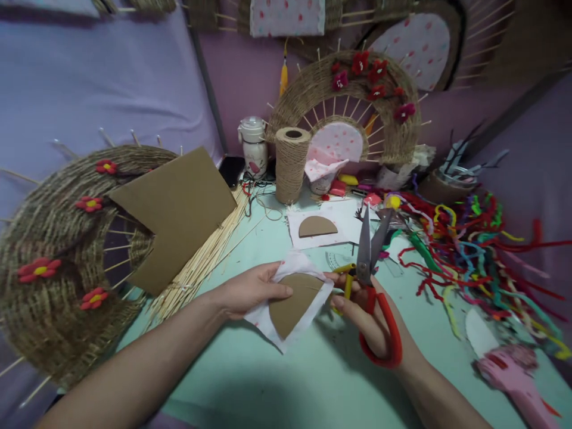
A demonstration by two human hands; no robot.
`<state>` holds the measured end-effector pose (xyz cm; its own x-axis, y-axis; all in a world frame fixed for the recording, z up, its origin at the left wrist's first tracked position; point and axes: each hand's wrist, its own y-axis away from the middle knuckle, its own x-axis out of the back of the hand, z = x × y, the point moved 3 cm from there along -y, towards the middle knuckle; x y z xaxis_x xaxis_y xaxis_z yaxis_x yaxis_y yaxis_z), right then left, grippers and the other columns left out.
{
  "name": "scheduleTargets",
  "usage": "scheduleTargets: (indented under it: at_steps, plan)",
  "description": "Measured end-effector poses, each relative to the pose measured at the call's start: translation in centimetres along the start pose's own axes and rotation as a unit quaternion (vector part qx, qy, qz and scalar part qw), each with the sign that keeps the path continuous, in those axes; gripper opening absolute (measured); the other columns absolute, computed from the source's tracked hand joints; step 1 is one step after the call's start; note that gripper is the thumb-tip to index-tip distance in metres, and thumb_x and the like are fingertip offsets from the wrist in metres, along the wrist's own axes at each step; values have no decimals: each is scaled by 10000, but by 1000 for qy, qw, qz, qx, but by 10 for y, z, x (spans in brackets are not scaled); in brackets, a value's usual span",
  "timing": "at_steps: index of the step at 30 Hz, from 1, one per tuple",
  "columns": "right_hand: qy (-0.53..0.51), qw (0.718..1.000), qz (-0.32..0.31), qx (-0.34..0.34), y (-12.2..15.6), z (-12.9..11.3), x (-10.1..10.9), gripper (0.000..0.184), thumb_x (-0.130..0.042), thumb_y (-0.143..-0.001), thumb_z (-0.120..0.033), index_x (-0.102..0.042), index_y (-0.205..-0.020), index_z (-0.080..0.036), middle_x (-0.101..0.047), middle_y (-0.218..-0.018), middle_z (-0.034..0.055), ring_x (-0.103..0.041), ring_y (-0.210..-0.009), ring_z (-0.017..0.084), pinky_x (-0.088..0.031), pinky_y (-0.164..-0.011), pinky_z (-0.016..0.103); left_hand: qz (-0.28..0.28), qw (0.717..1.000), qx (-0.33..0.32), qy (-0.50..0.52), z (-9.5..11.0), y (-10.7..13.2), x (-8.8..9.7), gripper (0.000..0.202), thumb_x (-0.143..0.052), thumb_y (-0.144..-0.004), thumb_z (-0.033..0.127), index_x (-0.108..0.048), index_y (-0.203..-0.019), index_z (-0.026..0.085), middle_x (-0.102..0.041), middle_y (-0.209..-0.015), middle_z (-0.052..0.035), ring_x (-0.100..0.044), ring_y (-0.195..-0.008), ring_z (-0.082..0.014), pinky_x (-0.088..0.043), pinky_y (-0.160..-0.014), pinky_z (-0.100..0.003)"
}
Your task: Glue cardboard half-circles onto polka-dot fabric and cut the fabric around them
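Note:
My left hand (250, 292) pinches a brown cardboard half-disc (292, 304) lying on a piece of white spotted fabric (272, 325), thumb on top, just above the mint-green table (286, 375). My right hand (364, 313) is closed through the red handles of a pair of scissors (373, 262). The blades point up and away and are slightly apart. The same hand's fingertips touch the fabric's right edge and a yellow pipe cleaner (346, 280).
A second half-disc on white fabric (318, 227) lies further back. A twine spool (290, 164), bamboo sticks (201, 262), cardboard sheet (179, 208) and woven fan (58, 256) fill the left. Pipe cleaners (465, 250) and a pink glue gun (513, 372) lie right.

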<state>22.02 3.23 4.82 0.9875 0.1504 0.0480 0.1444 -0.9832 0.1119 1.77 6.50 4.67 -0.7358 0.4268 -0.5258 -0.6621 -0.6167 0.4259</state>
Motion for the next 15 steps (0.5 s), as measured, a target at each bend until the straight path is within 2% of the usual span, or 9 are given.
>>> scheduleTargets:
  at_steps: [3, 8, 11, 15]
  plan:
    - [17, 1000, 8, 1, 3, 0, -1, 357, -671, -815, -430, -469, -1047, -248, -657, -1211, 120, -654, -906, 215, -537, -725, 328, 15, 1000, 9, -2, -1, -1, 1, 408, -788, -713, 208, -656, -1095, 152, -728, -1031, -87, -676, -808, -165, -513, -733, -260]
    - [54, 998, -2, 43, 5, 5, -3, 243, -617, -866, -359, -451, -1014, -260, -669, -1156, 91, -651, -900, 202, -534, -715, 303, 17, 999, 24, 30, -5, -2, -1, 441, -805, -685, 214, -660, -1094, 136, -733, -978, -94, -681, -775, -168, -505, -707, -253]
    - [103, 992, -11, 70, 4, 9, -1, 181, -584, -882, -290, -460, -1010, -261, -662, -1169, 83, -653, -892, 194, -522, -667, 273, 20, 998, 17, 64, -6, -3, -3, 473, -803, -665, 175, -654, -1112, 132, -728, -1018, -106, -691, -813, -186, -513, -768, -283]
    - [193, 972, -50, 124, 3, 12, 1, 290, -569, -826, -156, -483, -1085, -255, -627, -1231, 94, -630, -1034, 228, -520, -762, 310, 22, 996, 6, 85, -5, -5, -5, 470, -765, -671, 128, -646, -1126, 116, -709, -1075, -139, -695, -865, -220, -511, -826, -332]
